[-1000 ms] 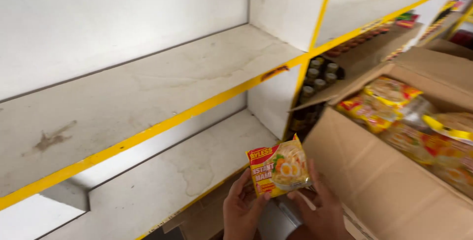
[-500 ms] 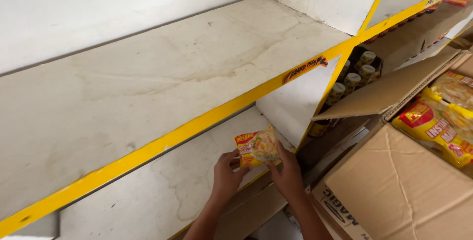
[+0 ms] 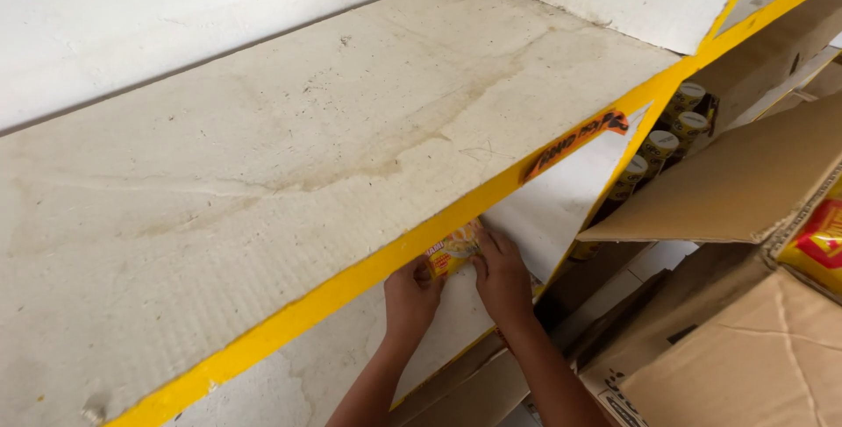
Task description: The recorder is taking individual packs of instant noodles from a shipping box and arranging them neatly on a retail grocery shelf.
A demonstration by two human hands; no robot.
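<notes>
Under the yellow-edged upper shelf, which is bare and stained, both hands are pushing a yellow noodle packet into the lower shelf. Left hand is curled around the packet's near-left corner, right hand has its fingers pressed flat on the right side, so the packet sits pinched between them, half hidden by the yellow lip. Looks to me like placing is nearly done, just the letting go is left. Further right there's a row of lidded jars, then an open cardboard box with more packets waiting to be shelved.
</notes>
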